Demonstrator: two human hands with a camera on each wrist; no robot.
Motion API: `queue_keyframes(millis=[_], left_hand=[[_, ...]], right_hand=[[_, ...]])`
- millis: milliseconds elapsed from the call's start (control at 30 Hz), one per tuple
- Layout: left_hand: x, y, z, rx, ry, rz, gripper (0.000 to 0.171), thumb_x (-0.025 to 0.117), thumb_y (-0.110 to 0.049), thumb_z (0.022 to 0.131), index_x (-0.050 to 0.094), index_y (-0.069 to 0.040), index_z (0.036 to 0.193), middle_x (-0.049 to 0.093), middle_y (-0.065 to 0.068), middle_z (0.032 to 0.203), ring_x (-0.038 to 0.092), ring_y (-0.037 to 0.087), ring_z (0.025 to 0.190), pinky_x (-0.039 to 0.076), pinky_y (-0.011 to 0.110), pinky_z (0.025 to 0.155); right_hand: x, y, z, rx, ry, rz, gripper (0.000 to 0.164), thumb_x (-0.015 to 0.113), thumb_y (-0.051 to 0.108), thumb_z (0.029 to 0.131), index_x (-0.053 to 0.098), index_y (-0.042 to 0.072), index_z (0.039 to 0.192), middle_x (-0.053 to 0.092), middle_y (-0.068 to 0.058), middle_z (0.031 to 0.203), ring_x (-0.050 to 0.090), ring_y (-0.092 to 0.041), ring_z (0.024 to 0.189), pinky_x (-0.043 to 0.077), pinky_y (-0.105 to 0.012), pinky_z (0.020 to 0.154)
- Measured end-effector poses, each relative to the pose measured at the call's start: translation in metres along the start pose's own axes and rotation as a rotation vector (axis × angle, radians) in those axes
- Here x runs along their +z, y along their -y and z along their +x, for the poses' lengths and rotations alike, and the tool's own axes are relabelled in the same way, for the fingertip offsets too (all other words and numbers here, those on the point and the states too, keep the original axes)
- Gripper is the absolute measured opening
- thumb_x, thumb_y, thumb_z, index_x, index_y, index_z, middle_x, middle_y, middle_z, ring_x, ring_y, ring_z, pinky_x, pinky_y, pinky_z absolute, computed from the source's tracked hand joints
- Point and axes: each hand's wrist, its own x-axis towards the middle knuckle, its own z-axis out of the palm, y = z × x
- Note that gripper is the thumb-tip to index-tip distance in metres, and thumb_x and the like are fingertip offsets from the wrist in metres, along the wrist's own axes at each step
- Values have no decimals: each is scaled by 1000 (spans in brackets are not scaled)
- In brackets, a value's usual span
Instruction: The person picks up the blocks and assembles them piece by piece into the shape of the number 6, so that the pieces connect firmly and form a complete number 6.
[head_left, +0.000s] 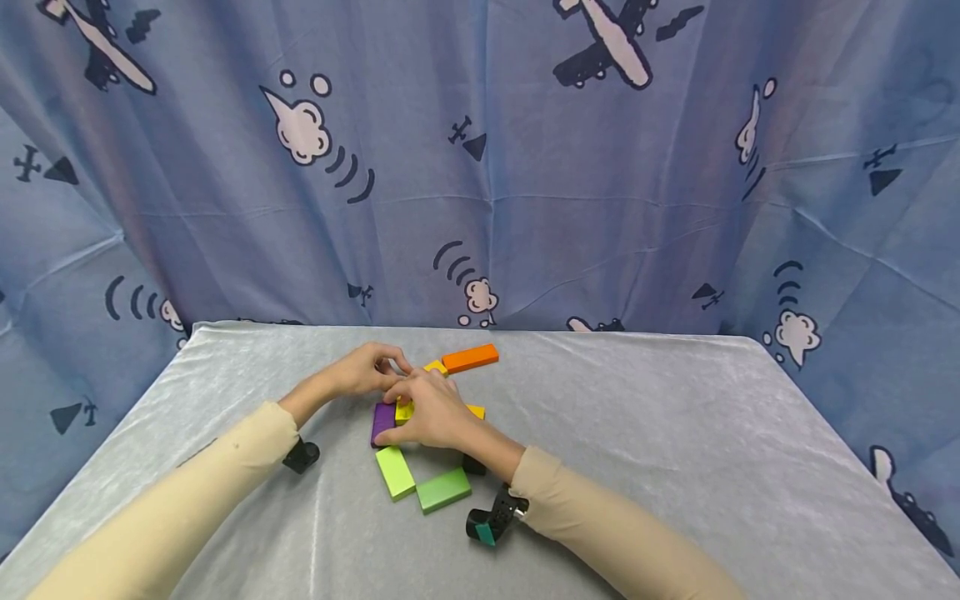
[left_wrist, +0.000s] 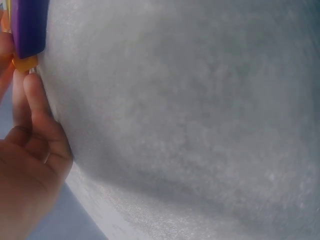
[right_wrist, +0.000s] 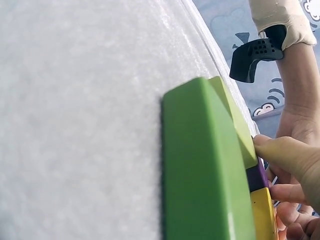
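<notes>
Over a ring of coloured blocks, my right hand (head_left: pixel 431 412) spans a purple block (head_left: pixel 382 423), its thumb at the near end and index finger at the far end. My left hand (head_left: pixel 369 369) meets it at the ring's far left with bent fingers. In the left wrist view, fingertips are at a small orange-yellow block (left_wrist: pixel 26 63) beside the purple one; the fingers hide most of it. A yellow block (head_left: pixel 403 412) lies against the purple block, partly under the right hand. A light green block (head_left: pixel 395 473) and a green block (head_left: pixel 443 490) form the near side.
Behind the hands, an orange block (head_left: pixel 470 358) adjoins another yellow block (head_left: pixel 436 367). More yellow (head_left: pixel 476 412) shows right of the right hand. Pale cloth covers the table (head_left: pixel 637 433), and a patterned blue curtain (head_left: pixel 525 167) hangs behind it.
</notes>
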Motion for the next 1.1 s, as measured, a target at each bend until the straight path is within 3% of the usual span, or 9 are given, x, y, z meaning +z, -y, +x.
queue_keyframes(millis=[767, 967, 1100], left_hand=[[1, 0, 0, -14, 0, -1, 18, 68, 9, 90, 71, 3, 107, 73, 9, 88, 59, 17, 72, 46, 32, 65], [1, -2, 0, -23, 4, -3, 18, 67, 8, 91, 71, 3, 108, 73, 8, 87, 61, 17, 73, 46, 31, 66], [1, -2, 0, -24, 0, 8, 16, 67, 6, 93, 71, 3, 109, 72, 6, 84, 59, 18, 70, 46, 30, 63]], right_hand=[[1, -2, 1, -4, -15, -10, 52, 90, 47, 75, 78, 17, 115, 68, 7, 111, 53, -11, 102, 34, -36, 80], [-5, -3, -4, -22, 6, 71, 49, 90, 44, 77, 77, 16, 115, 67, 4, 106, 54, -14, 105, 35, -40, 85], [-9, -8, -10, -85, 18, 176, 43, 90, 35, 79, 76, 13, 112, 66, 1, 100, 57, -14, 93, 41, -33, 82]])
